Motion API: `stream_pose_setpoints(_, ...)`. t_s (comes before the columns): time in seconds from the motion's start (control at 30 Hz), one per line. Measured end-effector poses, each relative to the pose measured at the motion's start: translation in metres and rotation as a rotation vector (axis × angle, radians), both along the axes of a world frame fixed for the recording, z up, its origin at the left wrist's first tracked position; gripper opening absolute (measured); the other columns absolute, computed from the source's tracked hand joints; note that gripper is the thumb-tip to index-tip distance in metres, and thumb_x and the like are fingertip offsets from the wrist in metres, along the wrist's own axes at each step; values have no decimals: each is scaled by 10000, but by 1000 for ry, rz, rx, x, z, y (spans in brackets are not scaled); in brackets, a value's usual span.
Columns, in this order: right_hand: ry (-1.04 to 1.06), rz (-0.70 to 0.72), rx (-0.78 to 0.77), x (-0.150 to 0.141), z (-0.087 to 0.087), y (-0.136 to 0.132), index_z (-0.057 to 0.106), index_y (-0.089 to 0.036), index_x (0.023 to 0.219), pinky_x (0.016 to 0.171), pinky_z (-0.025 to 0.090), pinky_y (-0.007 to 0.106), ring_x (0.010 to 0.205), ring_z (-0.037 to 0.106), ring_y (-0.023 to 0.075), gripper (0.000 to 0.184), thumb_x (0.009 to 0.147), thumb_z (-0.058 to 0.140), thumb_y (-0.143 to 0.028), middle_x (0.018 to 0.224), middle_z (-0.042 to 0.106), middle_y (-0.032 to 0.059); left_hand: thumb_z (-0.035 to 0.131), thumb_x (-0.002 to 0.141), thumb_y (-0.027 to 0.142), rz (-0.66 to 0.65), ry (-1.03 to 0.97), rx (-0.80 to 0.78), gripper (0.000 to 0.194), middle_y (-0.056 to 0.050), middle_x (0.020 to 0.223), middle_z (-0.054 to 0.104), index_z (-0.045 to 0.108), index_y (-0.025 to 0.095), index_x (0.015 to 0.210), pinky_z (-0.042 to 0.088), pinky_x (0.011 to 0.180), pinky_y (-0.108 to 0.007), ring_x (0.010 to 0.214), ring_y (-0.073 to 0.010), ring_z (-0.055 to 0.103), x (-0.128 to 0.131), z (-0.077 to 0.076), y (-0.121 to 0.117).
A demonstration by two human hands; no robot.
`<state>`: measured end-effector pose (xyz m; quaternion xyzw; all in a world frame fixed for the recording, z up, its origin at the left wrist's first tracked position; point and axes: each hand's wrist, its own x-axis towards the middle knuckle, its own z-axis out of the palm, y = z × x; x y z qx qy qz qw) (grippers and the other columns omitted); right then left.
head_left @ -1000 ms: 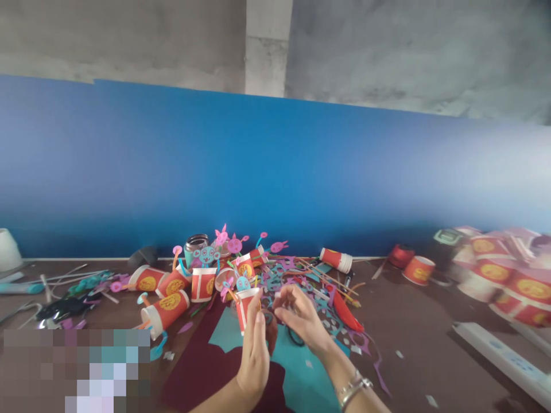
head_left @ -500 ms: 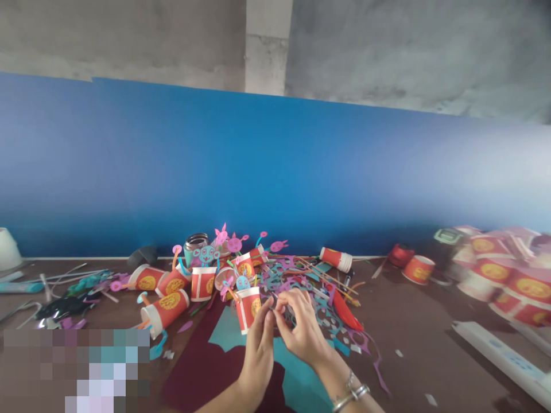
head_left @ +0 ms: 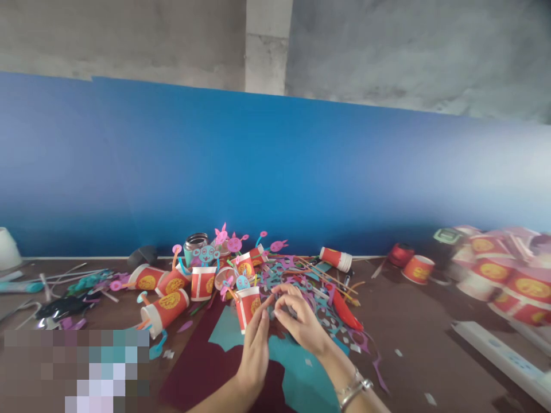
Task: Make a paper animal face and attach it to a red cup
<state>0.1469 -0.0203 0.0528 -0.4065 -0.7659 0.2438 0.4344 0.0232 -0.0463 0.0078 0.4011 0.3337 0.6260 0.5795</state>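
My left hand is raised over the table with its fingers pointing up and held close together. Beside it, my right hand curls its index finger and thumb toward the left fingertips. Anything between the fingers is too small or hidden to make out. Just behind my left fingers stands a red paper cup with a blue paper bunny head and orange strip arms. Under my hands lie a teal paper sheet and a dark maroon sheet.
More decorated red cups lie and stand at left. Behind my right hand spread paper scraps, wooden sticks and a red pouch-like object. At right are a cup pile and a white power strip. A blue partition stands behind.
My hands have drawn slightly apart. The left has shifted a little left, and the right forearm a little right and down. A white scrap on the teal sheet is now visible.
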Motion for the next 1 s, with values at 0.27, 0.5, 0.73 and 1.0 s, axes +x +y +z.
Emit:
stream_pose_setpoints(0.27, -148, -89, 185, -4, 0, -3, 552, -194, 684, 861, 386, 401, 979, 515, 225, 114, 754, 535, -106, 1009, 578, 65, 563, 804, 458, -25, -10, 23, 462, -117, 1207, 606, 603, 183, 1173, 442, 953, -365, 1151, -270, 522, 0, -6, 5)
stream_pose_setpoints(0.5, -304, -229, 348, -9, 0, -8, 622, -215, 726, 763, 360, 370, 883, 541, 216, 114, 792, 563, -143, 902, 635, 44, 585, 786, 445, 3, 30, 43, 479, -120, 1257, 572, 594, 182, 1186, 414, 986, -388, 1198, -282, 481, -3, -6, 7)
stream_pose_setpoints(0.73, -62, -182, 93, -9, -3, -2, 639, -202, 844, 854, 410, 363, 961, 545, 227, 109, 741, 610, -179, 980, 623, 73, 558, 812, 416, 83, 78, 135, 515, -123, 1200, 589, 505, 183, 1268, 486, 859, -319, 1060, -250, 567, -1, -8, 4)
stream_pose_setpoints(1.0, 223, -49, -150, -11, -3, 0, 601, -183, 653, 780, 468, 310, 918, 576, 209, 158, 784, 584, -270, 949, 609, 77, 578, 790, 454, 39, 79, 80, 362, -3, 672, 601, 511, 169, 1003, 438, 445, -204, 511, -112, 557, 4, 4, 0)
